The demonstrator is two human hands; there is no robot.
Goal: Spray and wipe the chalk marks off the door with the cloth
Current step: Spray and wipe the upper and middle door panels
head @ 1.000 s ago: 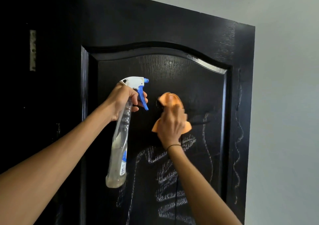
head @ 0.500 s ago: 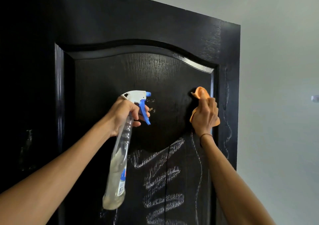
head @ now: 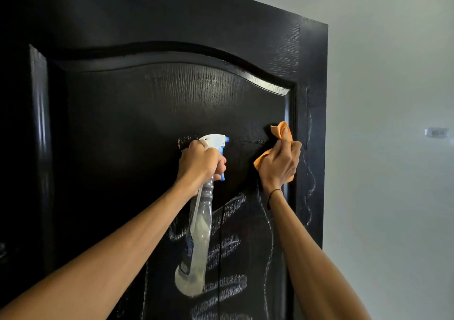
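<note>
While the left hand wraps its fingers around the neck of the spray bottle, the right hand squeezes the orange cloth against the black door. White chalk marks fill the lower panel. The bottle's blue label is too blurry to read.

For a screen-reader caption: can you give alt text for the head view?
A right hand presses an orange cloth against a black door, while the left hand holds a spray bottle. Chalk marks remain below.
</note>
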